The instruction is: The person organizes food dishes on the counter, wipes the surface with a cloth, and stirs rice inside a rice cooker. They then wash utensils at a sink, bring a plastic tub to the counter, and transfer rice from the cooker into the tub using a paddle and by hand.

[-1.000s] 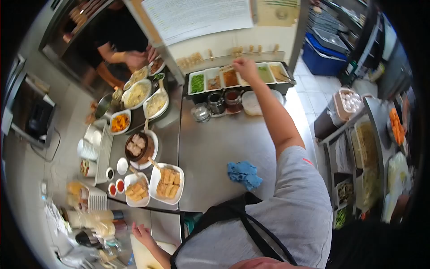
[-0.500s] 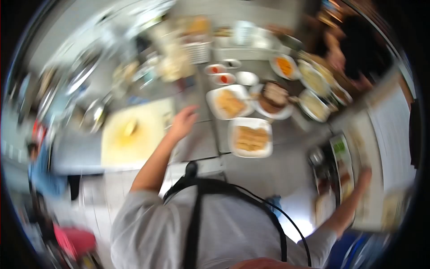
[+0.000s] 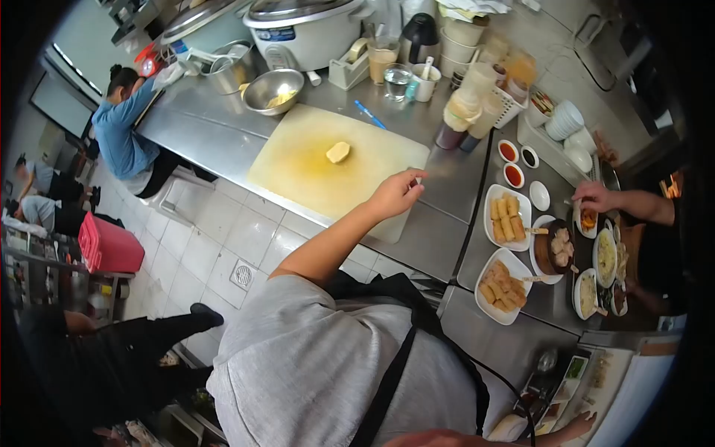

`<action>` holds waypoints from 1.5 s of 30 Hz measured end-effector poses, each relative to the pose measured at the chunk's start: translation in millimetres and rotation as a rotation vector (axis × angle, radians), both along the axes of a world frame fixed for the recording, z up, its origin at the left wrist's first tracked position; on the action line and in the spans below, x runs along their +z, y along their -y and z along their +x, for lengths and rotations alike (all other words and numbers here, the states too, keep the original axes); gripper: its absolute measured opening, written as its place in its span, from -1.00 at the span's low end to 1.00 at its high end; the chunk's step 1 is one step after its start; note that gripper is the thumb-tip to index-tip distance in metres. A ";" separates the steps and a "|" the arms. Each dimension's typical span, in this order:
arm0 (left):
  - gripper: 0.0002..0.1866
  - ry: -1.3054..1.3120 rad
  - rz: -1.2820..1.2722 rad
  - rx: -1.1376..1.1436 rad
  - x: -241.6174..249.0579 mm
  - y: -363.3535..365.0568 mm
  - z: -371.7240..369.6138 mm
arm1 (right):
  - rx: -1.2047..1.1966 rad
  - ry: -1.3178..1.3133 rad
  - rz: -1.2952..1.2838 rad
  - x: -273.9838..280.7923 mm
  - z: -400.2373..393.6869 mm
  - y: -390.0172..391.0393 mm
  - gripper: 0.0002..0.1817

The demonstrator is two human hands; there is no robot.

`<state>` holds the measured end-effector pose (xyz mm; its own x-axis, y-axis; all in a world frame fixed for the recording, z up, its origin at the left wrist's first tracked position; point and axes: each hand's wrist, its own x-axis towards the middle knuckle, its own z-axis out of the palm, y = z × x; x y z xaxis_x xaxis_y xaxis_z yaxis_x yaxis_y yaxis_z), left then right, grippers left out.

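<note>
Over the cutting board, the left hand, thumb and fingers apart, could knock the yellow piece by sweeping left; right hand's fingers: cannot tell.

your view's decently bright, soft sheen on your steel counter, cutting board pretty crisp, fisheye bending the edges, corners pure black, lower left kinda murky

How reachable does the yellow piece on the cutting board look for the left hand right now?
Probably yes: the left hand is over the same cutting board, seemingly holding nothing, and no object stands between it and the yellow piece. The hand points away, so it may need to turn.
</note>
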<state>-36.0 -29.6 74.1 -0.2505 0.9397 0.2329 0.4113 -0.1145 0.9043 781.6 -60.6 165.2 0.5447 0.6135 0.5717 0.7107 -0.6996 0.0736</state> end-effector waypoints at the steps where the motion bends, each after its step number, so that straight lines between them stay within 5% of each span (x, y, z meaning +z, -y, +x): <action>1: -0.71 0.013 0.004 0.014 -4.3 1.5 -7.8 | 0.018 0.039 0.018 6.9 -4.8 -4.4 -0.58; 12: -0.74 0.066 -0.034 0.179 -4.9 61.2 -112.8 | 0.907 -0.021 0.232 93.4 -297.3 -80.6 -0.67; 14: -0.73 0.058 -0.033 0.212 -4.7 84.5 -144.6 | 1.119 -0.226 0.291 89.8 -363.9 -100.9 -0.68; 27: -0.72 0.070 -0.187 0.680 -45.2 365.9 -351.9 | 1.819 -0.618 -0.254 16.8 -886.7 -93.4 -0.76; 34: -0.72 0.229 -0.172 0.985 -57.0 466.5 -383.1 | 1.903 -0.684 -0.466 -58.2 -1055.6 -121.0 -0.76; 40: -0.73 0.255 -0.227 0.954 -58.3 435.2 -394.4 | 1.754 -0.850 -0.585 -105.8 -1127.7 -174.7 -0.75; 45: -0.74 0.208 -0.265 0.949 -46.6 401.1 -414.1 | 1.734 -0.738 -0.620 -130.4 -1155.5 -201.0 -0.75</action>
<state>-450.1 -430.6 27.5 -0.9343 0.3455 -0.0883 0.0588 0.3935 0.9174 -373.9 140.4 34.9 -0.7594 0.6440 0.0924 0.4826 0.6529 -0.5837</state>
